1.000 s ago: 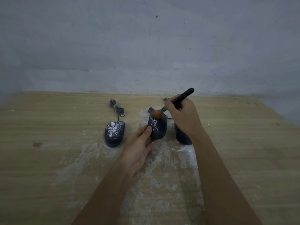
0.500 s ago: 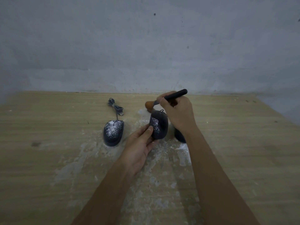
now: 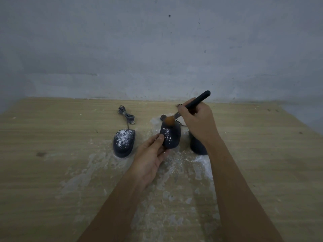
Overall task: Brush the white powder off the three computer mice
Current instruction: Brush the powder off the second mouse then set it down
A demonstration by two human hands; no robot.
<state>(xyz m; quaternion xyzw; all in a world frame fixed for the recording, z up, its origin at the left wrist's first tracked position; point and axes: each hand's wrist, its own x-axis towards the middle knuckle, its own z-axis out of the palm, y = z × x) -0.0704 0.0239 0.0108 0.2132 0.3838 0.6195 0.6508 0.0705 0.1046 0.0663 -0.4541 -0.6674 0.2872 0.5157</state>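
Three dark computer mice stand in a row on the wooden table (image 3: 52, 172). The left mouse (image 3: 123, 143) lies flat, thickly speckled with white powder. My left hand (image 3: 150, 158) grips the middle mouse (image 3: 172, 137) from its near left side and holds it tilted up; a patch of powder shows on its left half. My right hand (image 3: 197, 123) holds a black-handled brush (image 3: 195, 102), whose orange bristles (image 3: 169, 121) touch the far end of the middle mouse. The right mouse (image 3: 196, 145) is mostly hidden behind my right wrist.
White powder (image 3: 174, 172) is smeared over the table in front of the mice and toward me. The left mouse's bundled grey cable (image 3: 126, 116) lies behind it. A grey wall (image 3: 157, 49) closes off the table's far edge.
The brush swung back beyond the middle mouse half a second ago and has come down again onto its far end. My left hand keeps its grip on that mouse.
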